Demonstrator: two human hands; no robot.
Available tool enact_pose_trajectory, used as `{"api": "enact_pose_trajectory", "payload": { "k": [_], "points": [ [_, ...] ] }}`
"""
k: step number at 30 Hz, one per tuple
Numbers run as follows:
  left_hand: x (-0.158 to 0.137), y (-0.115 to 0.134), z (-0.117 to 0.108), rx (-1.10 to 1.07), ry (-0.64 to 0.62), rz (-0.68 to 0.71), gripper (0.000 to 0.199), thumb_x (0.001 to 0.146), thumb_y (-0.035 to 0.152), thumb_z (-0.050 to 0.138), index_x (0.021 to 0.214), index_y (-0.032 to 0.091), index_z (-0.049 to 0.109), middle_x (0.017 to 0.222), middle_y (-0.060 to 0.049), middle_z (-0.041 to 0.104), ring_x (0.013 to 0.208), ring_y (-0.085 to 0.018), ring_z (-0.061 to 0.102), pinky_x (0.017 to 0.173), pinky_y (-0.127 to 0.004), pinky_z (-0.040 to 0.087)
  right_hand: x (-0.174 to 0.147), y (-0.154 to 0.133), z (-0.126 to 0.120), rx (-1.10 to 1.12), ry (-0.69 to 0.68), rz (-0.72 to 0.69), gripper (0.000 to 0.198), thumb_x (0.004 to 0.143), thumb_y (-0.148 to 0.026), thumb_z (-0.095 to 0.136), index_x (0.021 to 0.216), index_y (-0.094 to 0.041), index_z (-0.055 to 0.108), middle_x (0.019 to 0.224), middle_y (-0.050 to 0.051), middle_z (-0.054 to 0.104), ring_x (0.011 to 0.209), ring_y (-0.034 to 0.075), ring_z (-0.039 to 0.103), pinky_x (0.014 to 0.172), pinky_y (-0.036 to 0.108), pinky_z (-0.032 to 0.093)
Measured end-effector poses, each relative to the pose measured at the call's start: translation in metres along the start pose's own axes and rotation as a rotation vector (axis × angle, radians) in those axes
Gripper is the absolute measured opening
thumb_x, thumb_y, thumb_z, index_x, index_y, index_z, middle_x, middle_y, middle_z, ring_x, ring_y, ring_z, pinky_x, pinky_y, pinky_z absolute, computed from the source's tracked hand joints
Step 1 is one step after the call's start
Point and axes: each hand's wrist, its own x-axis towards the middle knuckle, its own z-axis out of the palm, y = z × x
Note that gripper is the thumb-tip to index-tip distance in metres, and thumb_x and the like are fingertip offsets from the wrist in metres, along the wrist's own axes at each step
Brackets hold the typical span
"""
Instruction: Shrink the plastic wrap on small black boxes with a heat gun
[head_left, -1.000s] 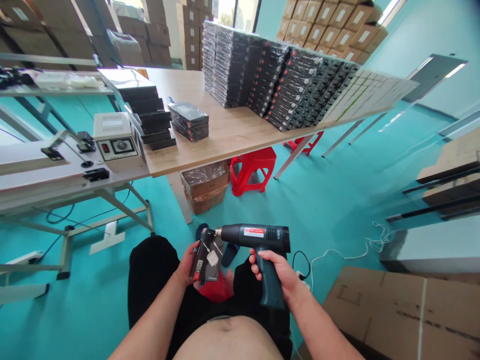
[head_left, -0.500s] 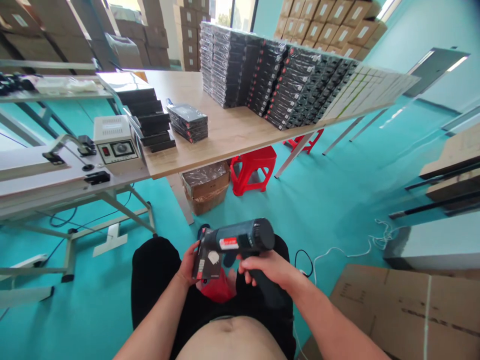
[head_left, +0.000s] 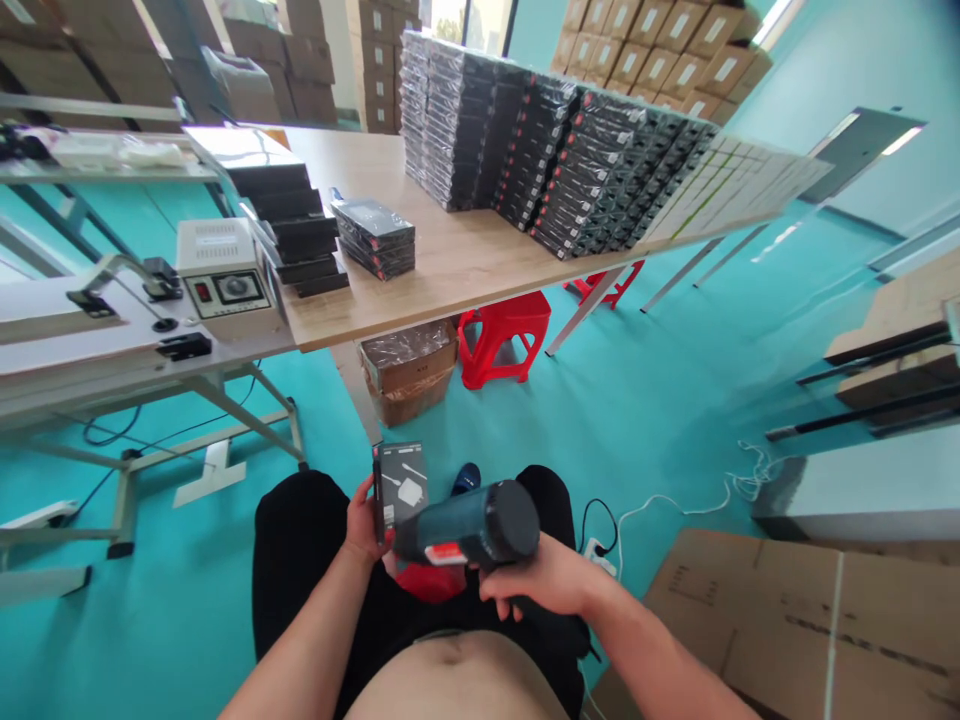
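Note:
My left hand grips a small dark box by its left side and lower edge. The box's front shows a white charger and cables, and it stands nearly upright above my lap. In my right hand is a dark blue-green heat gun, my fingers wrapped round its handle. The gun's nozzle points left at the lower part of the box and overlaps it from this angle; whether they touch I cannot tell. My palm hides most of the handle.
Ahead, a wooden table carries stacks of film-wrapped boxes, a small wrapped pile and black boxes. A sealing machine stands left. Below are a red stool and a carton; a large carton lies right.
The heat gun has moved down and slightly left, from the box's upper part to its lower part. The box is raised a little, showing more of its front.

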Motion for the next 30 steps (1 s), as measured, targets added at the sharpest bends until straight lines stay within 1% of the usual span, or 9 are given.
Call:
{"api": "enact_pose_trajectory", "payload": {
  "k": [2,4,8,13,17,21,24,27,30],
  "points": [
    [0.0,0.001,-0.001,-0.04,-0.027,0.043,0.039,0.085,0.044,0.054,0.102,0.011,0.067,0.086,-0.012,0.074,0.085,-0.029,0.071,0.079,-0.043,0.056,-0.001,0.01,-0.002,0.103,0.173,-0.012,0.019,0.071,-0.025,0.064,0.085,-0.014,0.071,0.063,0.002,0.066,0.053,0.013,0.059,0.05,0.025,0.047],
    [0.001,0.002,-0.001,-0.074,-0.056,0.071,0.039,0.085,0.044,0.053,0.102,0.011,0.067,0.088,-0.013,0.074,0.087,-0.029,0.07,0.081,-0.043,0.055,0.0,0.019,-0.004,0.18,0.245,-0.01,0.025,0.073,-0.027,0.063,0.092,-0.013,0.07,0.07,0.003,0.068,0.056,0.013,0.06,0.051,0.024,0.047],
    [0.003,0.004,-0.004,-0.124,-0.071,0.117,0.04,0.085,0.042,0.053,0.109,0.012,0.065,0.094,-0.012,0.074,0.094,-0.03,0.069,0.086,-0.045,0.053,-0.003,0.029,-0.003,0.246,0.088,-0.01,0.029,0.069,-0.026,0.068,0.095,-0.012,0.069,0.076,0.006,0.069,0.056,0.015,0.062,0.049,0.025,0.047],
    [0.004,0.006,-0.008,-0.168,-0.071,0.141,0.041,0.085,0.043,0.054,0.111,0.012,0.065,0.096,-0.013,0.073,0.099,-0.031,0.067,0.091,-0.047,0.05,-0.009,0.039,-0.005,0.299,0.31,-0.002,0.03,0.074,-0.032,0.065,0.094,-0.011,0.069,0.076,0.007,0.07,0.056,0.013,0.06,0.051,0.024,0.048],
    [0.004,0.006,-0.011,-0.186,-0.076,0.123,0.041,0.086,0.043,0.052,0.112,0.013,0.065,0.098,-0.012,0.073,0.098,-0.031,0.067,0.093,-0.049,0.049,-0.012,0.044,-0.003,0.365,0.188,0.008,0.032,0.07,-0.03,0.067,0.096,-0.01,0.068,0.075,0.007,0.069,0.055,0.014,0.061,0.046,0.022,0.046],
    [0.005,0.005,-0.012,-0.175,-0.072,0.091,0.043,0.087,0.045,0.05,0.112,0.014,0.065,0.098,-0.013,0.073,0.101,-0.032,0.067,0.093,-0.049,0.049,-0.011,0.047,-0.006,0.426,0.328,-0.014,0.031,0.073,-0.03,0.066,0.097,-0.011,0.067,0.078,0.007,0.069,0.057,0.013,0.061,0.048,0.022,0.048],
    [0.004,0.004,-0.009,-0.127,-0.077,0.027,0.042,0.087,0.045,0.05,0.109,0.013,0.066,0.096,-0.013,0.074,0.1,-0.031,0.067,0.092,-0.046,0.05,-0.011,0.051,-0.014,0.493,0.287,-0.009,0.029,0.075,-0.028,0.063,0.099,-0.01,0.066,0.079,0.008,0.068,0.057,0.013,0.062,0.046,0.021,0.047],
    [0.001,0.002,-0.003,-0.068,-0.087,-0.036,0.042,0.087,0.046,0.051,0.106,0.011,0.067,0.094,-0.014,0.074,0.097,-0.031,0.068,0.091,-0.047,0.05,-0.01,0.054,-0.023,0.667,0.229,-0.019,0.029,0.078,-0.026,0.061,0.101,-0.01,0.066,0.08,0.007,0.067,0.06,0.013,0.062,0.046,0.019,0.047],
    [-0.003,-0.001,0.003,-0.013,-0.079,-0.116,0.042,0.088,0.044,0.052,0.106,0.008,0.066,0.094,-0.016,0.074,0.092,-0.031,0.069,0.091,-0.048,0.05,-0.007,0.052,-0.031,0.911,0.283,-0.025,0.025,0.08,-0.025,0.06,0.1,-0.011,0.065,0.081,0.004,0.066,0.062,0.01,0.061,0.05,0.017,0.049]
  ]
}}
